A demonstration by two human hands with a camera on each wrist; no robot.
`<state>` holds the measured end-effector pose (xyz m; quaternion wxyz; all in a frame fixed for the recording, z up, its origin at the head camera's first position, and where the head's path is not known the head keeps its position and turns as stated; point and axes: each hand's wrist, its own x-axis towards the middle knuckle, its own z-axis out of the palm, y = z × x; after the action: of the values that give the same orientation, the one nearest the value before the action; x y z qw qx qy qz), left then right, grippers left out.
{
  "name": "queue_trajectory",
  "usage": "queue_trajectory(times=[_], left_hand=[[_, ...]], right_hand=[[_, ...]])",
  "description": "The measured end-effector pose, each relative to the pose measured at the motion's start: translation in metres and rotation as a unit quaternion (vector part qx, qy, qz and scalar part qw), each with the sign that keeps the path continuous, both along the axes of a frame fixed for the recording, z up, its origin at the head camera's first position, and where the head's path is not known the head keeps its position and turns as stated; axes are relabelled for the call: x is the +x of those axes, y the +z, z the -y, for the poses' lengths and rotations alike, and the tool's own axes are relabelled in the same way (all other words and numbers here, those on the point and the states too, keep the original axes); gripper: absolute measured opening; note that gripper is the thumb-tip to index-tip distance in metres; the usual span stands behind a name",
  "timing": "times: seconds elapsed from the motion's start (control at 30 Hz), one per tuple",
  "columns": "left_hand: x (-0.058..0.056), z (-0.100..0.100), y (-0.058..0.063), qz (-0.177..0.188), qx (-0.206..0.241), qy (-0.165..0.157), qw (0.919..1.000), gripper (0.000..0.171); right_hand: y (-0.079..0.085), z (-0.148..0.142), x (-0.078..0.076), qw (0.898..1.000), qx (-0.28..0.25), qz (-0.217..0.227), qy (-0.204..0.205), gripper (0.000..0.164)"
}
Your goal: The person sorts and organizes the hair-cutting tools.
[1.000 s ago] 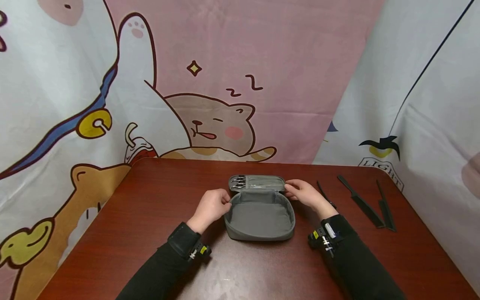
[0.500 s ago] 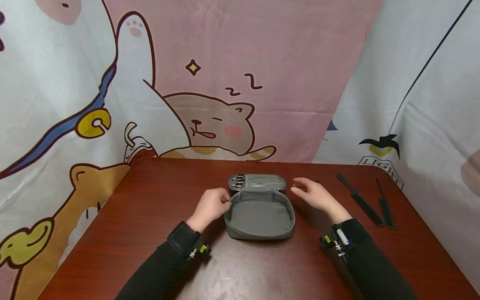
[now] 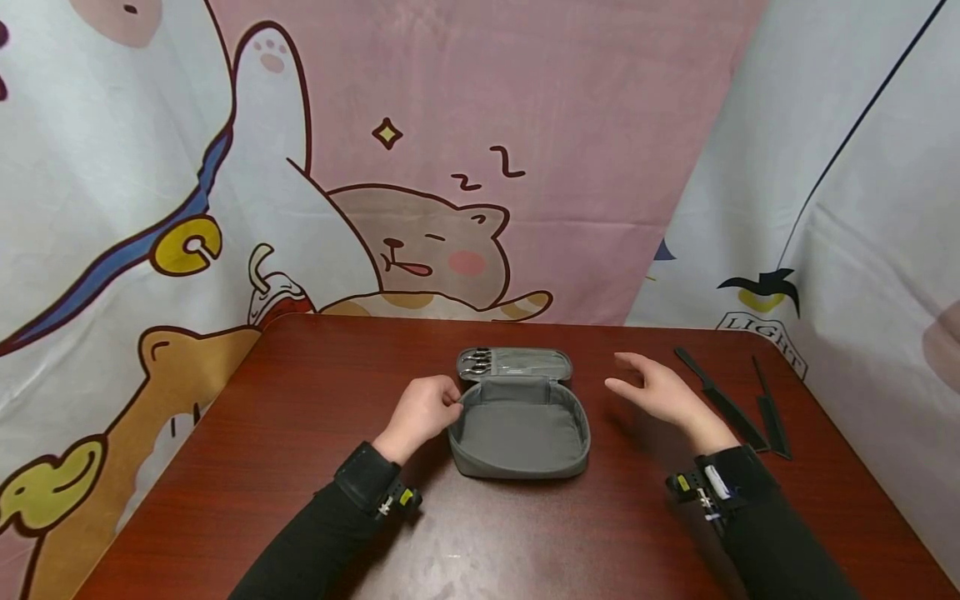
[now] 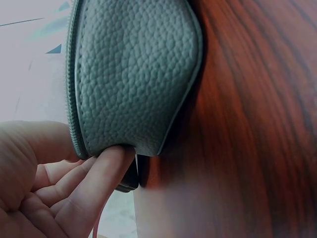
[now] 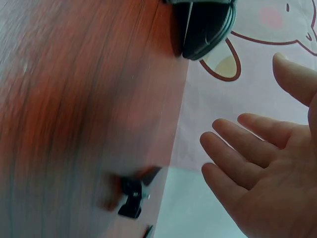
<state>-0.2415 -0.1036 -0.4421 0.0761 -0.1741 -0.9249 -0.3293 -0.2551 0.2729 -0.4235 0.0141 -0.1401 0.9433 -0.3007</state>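
A grey zip case (image 3: pixel 519 468) lies open on the table, its lid (image 3: pixel 558 364) folded back toward the far edge. Metal finger loops (image 3: pixel 477 362), like those of scissors, show in the lid's pocket. My left hand (image 3: pixel 422 417) pinches the case's left rim near the hinge; the left wrist view shows its thumb at the zip and a finger against the pebbled side (image 4: pixel 133 74). To the right of the case, my right hand (image 3: pixel 663 396) hovers with spread fingers and an empty palm (image 5: pixel 282 188).
Two dark combs (image 3: pixel 731 412) (image 3: pixel 774 425) lie at the table's right side. A small black clip-like thing (image 5: pixel 131 198) lies near the far edge in the right wrist view, hidden behind my right hand in the head view. A printed cloth (image 3: pixel 585 167) hangs behind the table (image 3: pixel 360 350).
My right hand has let go of the lid's right edge and moved right, toward the combs, with its fingers spreading. My left hand stays at the case's rim.
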Motion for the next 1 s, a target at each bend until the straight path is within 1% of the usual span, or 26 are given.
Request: queue_trajectory(times=[0.23, 0.63, 0.87, 1.0], left_hand=[[0.000, 0.000, -0.001, 0.000, -0.003, 0.000, 1.0000, 0.011], [-0.001, 0.001, -0.002, 0.000, 0.001, -0.003, 1.0000, 0.011], [-0.001, 0.001, -0.002, -0.003, -0.001, -0.003, 1.0000, 0.011], [-0.001, 0.001, -0.002, -0.001, 0.001, -0.005, 1.0000, 0.011]], right_hand=[[-0.003, -0.019, 0.003, 1.000, 0.012, 0.001, -0.013, 0.074], [0.000, -0.055, 0.005, 0.996, 0.060, 0.005, -0.059, 0.078], [0.000, -0.077, 0.008, 0.994, 0.073, 0.014, -0.080, 0.083], [-0.002, -0.090, 0.008, 0.993, 0.078, 0.012, -0.092, 0.084]])
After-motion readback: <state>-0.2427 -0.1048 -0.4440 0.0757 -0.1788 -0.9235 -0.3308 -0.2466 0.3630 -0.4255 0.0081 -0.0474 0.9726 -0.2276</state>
